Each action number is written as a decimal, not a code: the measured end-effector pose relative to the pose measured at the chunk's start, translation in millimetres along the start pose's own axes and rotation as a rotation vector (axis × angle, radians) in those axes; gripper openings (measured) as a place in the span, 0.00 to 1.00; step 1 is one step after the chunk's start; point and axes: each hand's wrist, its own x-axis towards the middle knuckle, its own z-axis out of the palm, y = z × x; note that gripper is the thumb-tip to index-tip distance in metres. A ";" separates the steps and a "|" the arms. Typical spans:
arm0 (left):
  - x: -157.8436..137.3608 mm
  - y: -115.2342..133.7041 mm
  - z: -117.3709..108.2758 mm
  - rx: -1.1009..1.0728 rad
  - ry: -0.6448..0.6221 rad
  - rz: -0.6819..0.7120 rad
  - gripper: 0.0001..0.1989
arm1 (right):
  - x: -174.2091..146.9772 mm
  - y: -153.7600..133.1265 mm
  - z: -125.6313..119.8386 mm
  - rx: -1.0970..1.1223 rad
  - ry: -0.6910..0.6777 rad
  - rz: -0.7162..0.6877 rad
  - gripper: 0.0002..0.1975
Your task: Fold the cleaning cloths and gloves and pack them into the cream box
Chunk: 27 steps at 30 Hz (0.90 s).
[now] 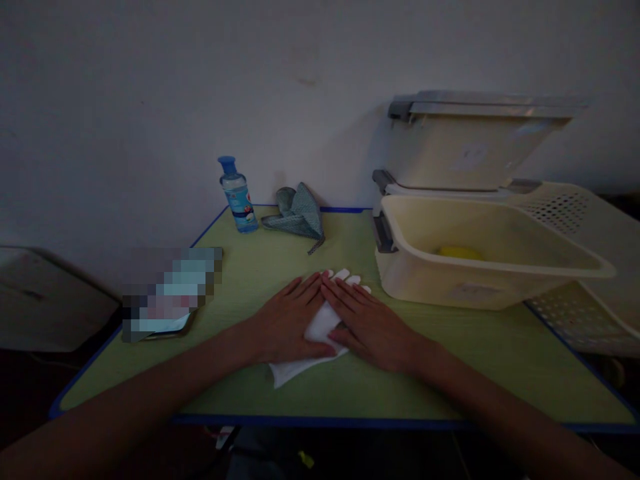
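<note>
A white glove (323, 325) lies on the green table, its fingertips showing past my hands and its cuff toward me. Flat on its left side rests my left hand (285, 323), fingers stretched out and pointing away from me. My right hand (373, 327) presses on the other side, also flat, with its fingers extended and slanting left. The fingertips of both hands meet near the top of the glove, and the thumbs come close together lower down. Much of the glove is hidden under my hands.
A blue-capped bottle (239, 197) and a crumpled grey-green patterned cloth item (297, 213) stand at the back of the table (240, 393). At left lies a phone (175, 297), partly blurred. On the right, a cream plastic box (450, 287) has its lid (465, 143) raised; something yellow (459, 253) is inside.
</note>
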 end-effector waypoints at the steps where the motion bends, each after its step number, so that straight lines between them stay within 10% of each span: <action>1: -2.1 -1.1 -0.1 0.002 -0.002 0.004 0.49 | -0.5 0.1 -0.9 0.000 -0.001 0.000 0.33; 15: -5.7 -4.0 -3.5 0.000 -0.037 0.039 0.52 | 0.6 6.0 -3.4 0.033 -0.031 -0.006 0.33; 27: -9.6 -26.2 -34.4 -0.188 -0.159 0.343 0.29 | -3.4 9.3 -14.8 0.153 0.477 -0.001 0.08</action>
